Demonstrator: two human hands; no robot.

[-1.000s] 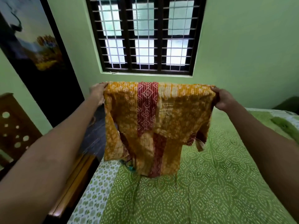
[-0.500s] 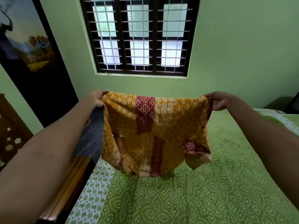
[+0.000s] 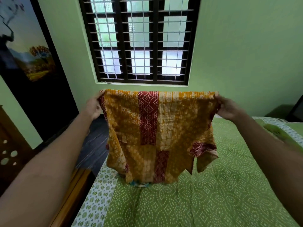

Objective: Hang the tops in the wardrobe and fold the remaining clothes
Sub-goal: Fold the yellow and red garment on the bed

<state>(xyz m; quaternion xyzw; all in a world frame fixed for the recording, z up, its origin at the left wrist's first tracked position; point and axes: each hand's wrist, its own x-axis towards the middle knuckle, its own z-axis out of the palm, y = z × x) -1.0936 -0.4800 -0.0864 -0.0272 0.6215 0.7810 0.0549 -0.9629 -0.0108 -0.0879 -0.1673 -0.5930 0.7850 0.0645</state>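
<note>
While hands [image 3: 93,107] hold it, top [image 3: 157,136] hides bedspread [image 3: 213,202].

Mustard-and-maroon printed top [image 3: 157,131]; green dotted bedspread [image 3: 213,194]

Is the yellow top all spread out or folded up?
Folded over once: yellow top hangs doubled from left hand and right hand.

The yellow and red patterned cloth top [image 3: 157,136] hides a small blue-green thing [image 3: 139,183] on the bed.
</note>
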